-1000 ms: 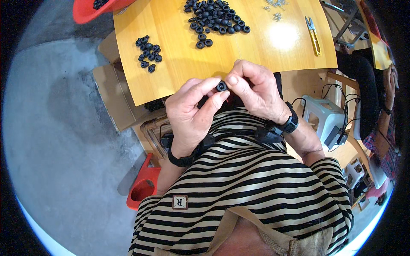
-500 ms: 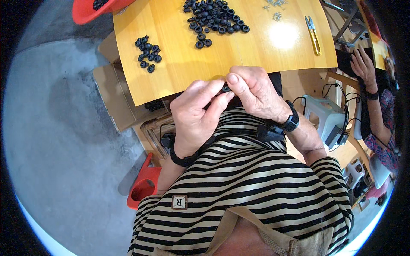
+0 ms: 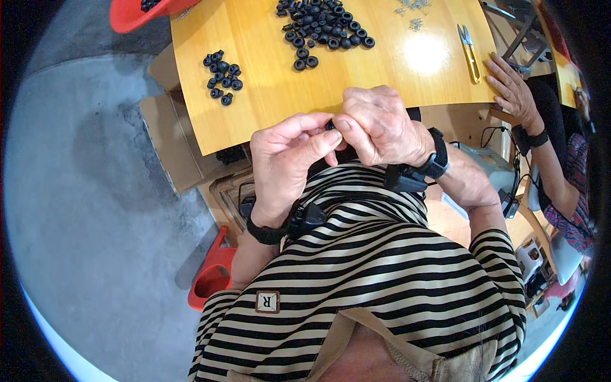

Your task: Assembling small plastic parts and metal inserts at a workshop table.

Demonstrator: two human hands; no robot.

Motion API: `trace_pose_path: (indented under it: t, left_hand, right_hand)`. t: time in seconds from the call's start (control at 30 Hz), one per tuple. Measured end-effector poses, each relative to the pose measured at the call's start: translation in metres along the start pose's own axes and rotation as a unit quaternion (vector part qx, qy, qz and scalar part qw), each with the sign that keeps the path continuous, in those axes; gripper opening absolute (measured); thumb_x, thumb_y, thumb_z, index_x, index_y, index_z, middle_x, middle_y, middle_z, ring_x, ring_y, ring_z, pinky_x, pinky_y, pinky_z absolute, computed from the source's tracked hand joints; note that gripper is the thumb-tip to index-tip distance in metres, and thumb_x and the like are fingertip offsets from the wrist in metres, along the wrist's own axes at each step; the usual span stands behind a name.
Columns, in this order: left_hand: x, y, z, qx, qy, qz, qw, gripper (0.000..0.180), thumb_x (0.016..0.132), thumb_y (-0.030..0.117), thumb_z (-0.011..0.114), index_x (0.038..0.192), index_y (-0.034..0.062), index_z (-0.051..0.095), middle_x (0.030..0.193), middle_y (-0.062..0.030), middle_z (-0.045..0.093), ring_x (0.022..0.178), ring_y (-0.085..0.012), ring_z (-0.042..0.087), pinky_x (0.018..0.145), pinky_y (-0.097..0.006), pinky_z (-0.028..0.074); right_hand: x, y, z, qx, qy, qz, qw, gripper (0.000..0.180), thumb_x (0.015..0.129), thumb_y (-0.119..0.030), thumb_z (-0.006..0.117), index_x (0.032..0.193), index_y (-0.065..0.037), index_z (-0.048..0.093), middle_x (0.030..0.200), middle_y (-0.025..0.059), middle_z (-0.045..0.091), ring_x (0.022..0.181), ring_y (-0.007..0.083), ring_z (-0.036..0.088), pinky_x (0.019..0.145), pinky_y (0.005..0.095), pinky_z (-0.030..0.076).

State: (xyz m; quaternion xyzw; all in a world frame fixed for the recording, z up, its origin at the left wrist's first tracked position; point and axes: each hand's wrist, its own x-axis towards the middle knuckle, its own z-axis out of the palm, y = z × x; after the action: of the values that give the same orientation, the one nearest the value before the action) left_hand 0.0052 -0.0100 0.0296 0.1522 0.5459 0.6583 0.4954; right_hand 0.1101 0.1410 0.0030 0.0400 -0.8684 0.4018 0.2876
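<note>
Both hands meet just off the table's near edge, around a small black round part (image 3: 330, 125). Thumb and fingers of my left hand (image 3: 289, 153) pinch it. My right hand (image 3: 380, 127) is closed with its thumb pressed against the part's right side; the curled fingers hide most of what they grip. On the table beyond lies a large heap of black ring-shaped and domed parts (image 3: 324, 27). A smaller group of similar knobbed black parts (image 3: 223, 79) sits to the left.
Yellow-handled thread snips (image 3: 471, 56) and small clear pieces (image 3: 415, 7) lie on the wooden table (image 3: 267, 95). A red basin (image 3: 137, 16) stands far left. Another person's hand (image 3: 514, 92) is at the table's right edge. Cardboard (image 3: 168, 143) and a red plastic object (image 3: 213, 274) are at left.
My left fingers have shifted their pinch on the black part, and my right hand has turned slightly over it. The other person's hand has moved left to the table edge.
</note>
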Motion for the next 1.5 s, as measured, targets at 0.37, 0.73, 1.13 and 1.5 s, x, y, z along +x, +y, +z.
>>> trace_pose_path:
  t: [0.37, 0.73, 1.13, 1.5]
  left_hand:
    - [0.0, -0.001, 0.001, 0.263, 0.038, 0.105, 0.958, 0.023, 0.081, 0.001, 0.071, 0.103, -0.0044, 0.068, 0.078, -0.0054, 0.065, 0.064, -0.0124, 0.058, 0.058, -0.024, 0.045]
    - [0.008, -0.015, 0.007, 0.425, 0.041, 0.402, 0.81, 0.028, 0.075, -0.007, 0.072, 0.102, -0.0018, 0.068, 0.08, -0.0103, 0.061, 0.066, -0.0208, 0.06, 0.062, -0.031, 0.05]
    - [-0.002, -0.009, 0.001, 0.379, 0.059, 0.302, 0.873, 0.029, 0.08, -0.002, 0.072, 0.108, -0.0017, 0.065, 0.093, -0.0121, 0.065, 0.08, -0.0213, 0.064, 0.072, -0.029, 0.052]
    - [0.003, -0.008, 0.008, 0.375, 0.037, 0.34, 0.862, 0.03, 0.078, -0.007, 0.071, 0.108, -0.0014, 0.068, 0.093, -0.0139, 0.067, 0.076, -0.0196, 0.066, 0.069, -0.029, 0.054]
  right_hand:
    - [-0.003, -0.003, 0.006, 0.071, 0.009, 0.102, 0.992, 0.028, 0.092, -0.013, 0.056, 0.067, -0.002, 0.05, 0.058, 0.0123, 0.045, 0.052, 0.0301, 0.05, 0.049, 0.0396, 0.041]
    - [-0.009, -0.021, 0.008, 0.382, 0.031, 0.352, 0.854, 0.04, 0.102, -0.024, 0.048, 0.069, -0.001, 0.05, 0.059, 0.0012, 0.037, 0.057, 0.0075, 0.033, 0.048, 0.029, 0.033]
    - [-0.009, -0.018, 0.012, 0.43, 0.042, 0.377, 0.819, 0.043, 0.103, -0.027, 0.047, 0.065, -0.006, 0.046, 0.059, -0.0071, 0.038, 0.056, 0.005, 0.03, 0.048, 0.0258, 0.027]
    - [-0.007, -0.023, 0.007, 0.49, 0.044, 0.431, 0.757, 0.045, 0.102, -0.036, 0.046, 0.065, -0.011, 0.049, 0.055, -0.0084, 0.038, 0.048, 0.0027, 0.03, 0.042, 0.0228, 0.023]
